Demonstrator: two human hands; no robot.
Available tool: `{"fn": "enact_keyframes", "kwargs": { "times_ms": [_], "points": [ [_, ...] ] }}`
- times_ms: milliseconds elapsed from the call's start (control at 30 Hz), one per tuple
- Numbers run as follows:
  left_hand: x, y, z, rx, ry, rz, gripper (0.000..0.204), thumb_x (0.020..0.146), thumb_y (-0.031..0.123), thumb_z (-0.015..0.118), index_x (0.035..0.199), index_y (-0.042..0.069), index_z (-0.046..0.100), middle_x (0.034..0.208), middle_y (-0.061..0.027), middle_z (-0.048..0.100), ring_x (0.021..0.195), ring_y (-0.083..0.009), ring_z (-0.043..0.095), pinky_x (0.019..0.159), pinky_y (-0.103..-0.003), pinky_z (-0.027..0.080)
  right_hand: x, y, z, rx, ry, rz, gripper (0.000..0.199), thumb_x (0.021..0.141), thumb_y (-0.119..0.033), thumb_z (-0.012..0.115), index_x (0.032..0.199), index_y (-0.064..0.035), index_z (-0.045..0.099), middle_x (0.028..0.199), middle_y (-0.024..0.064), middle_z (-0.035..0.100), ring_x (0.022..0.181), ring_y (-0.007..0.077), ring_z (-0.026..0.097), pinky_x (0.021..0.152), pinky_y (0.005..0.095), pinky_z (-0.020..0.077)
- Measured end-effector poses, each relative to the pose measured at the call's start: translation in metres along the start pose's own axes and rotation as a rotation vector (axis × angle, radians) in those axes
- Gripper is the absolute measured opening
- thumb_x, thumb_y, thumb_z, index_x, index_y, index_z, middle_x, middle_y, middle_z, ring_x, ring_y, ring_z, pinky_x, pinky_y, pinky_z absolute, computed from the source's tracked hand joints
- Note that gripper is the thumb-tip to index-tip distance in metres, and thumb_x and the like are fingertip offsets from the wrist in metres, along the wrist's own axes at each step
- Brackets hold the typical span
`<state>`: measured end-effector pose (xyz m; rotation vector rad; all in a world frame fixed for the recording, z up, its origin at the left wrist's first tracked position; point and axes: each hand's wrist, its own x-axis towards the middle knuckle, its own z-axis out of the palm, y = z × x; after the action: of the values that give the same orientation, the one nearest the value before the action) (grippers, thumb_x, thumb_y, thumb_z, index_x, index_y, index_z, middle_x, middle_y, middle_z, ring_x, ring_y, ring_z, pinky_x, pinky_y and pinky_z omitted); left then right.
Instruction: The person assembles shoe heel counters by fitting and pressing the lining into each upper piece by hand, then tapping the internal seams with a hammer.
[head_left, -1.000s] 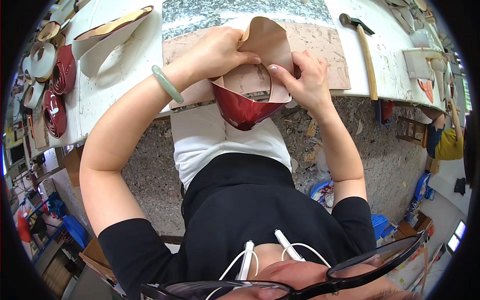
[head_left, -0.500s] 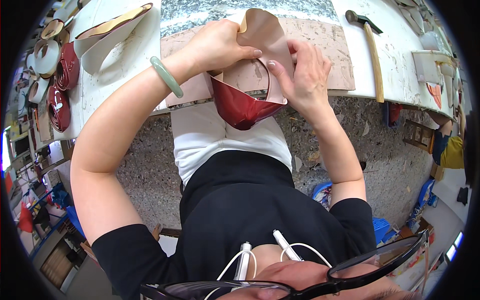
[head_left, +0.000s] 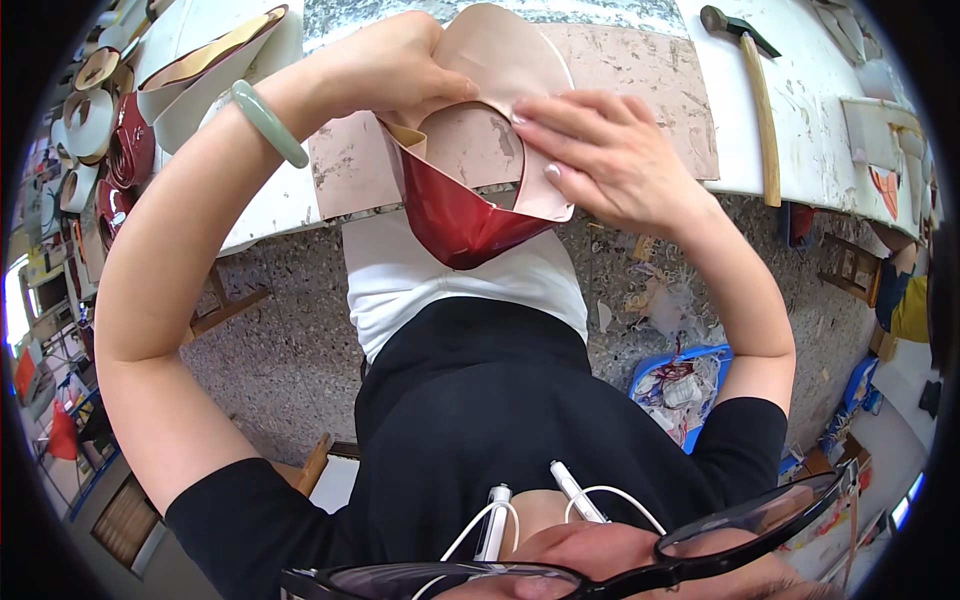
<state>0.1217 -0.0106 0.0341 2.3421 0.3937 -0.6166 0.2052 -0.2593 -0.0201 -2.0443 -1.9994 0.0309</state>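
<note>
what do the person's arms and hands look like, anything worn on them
Both forearms are bare, with short black sleeves ending at the upper arms. The left wrist carries a smooth pale green bangle. The left hand shows no rings or gloves. The right hand is also ungloved and ringless, with short nails in a pale, natural finish. No watch shows on either wrist.

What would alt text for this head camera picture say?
Two bare hands, left hand and right hand, press a folded leather piece, pale pink outside and glossy red inside, at a white workbench edge. A hammer lies to the right.
</note>
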Motion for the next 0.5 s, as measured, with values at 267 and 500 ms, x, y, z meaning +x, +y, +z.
{"fn": "enact_keyframes", "kwargs": {
  "times_ms": [267, 500],
  "points": [
    [-0.001, -0.013, 0.015, 0.366, 0.175, 0.161, 0.038, 0.076, 0.036, 0.070, 0.089, 0.001, 0.070, 0.079, -0.0199, 0.068, 0.072, -0.0327, 0.067, 0.068, -0.041, 0.054, 0.037, 0.028, 0.008, 0.064, 0.107, -0.052, 0.032, 0.091, -0.033, 0.057, 0.119, -0.0227, 0.067, 0.102, 0.0023, 0.051, 0.101, 0.0205, 0.049, 0.091, 0.0372, 0.0380],
    [-0.030, -0.010, 0.007, 0.398, 0.149, 0.220, 0.035, 0.070, 0.030, 0.075, 0.088, 0.002, 0.070, 0.081, -0.0166, 0.069, 0.082, -0.0338, 0.067, 0.077, -0.043, 0.052, 0.044, 0.029, -0.010, -0.104, 0.109, 0.204, 0.031, 0.088, -0.030, 0.064, 0.117, -0.0222, 0.069, 0.096, 0.0049, 0.053, 0.098, 0.0221, 0.051, 0.091, 0.0374, 0.0394]
  ]
}}
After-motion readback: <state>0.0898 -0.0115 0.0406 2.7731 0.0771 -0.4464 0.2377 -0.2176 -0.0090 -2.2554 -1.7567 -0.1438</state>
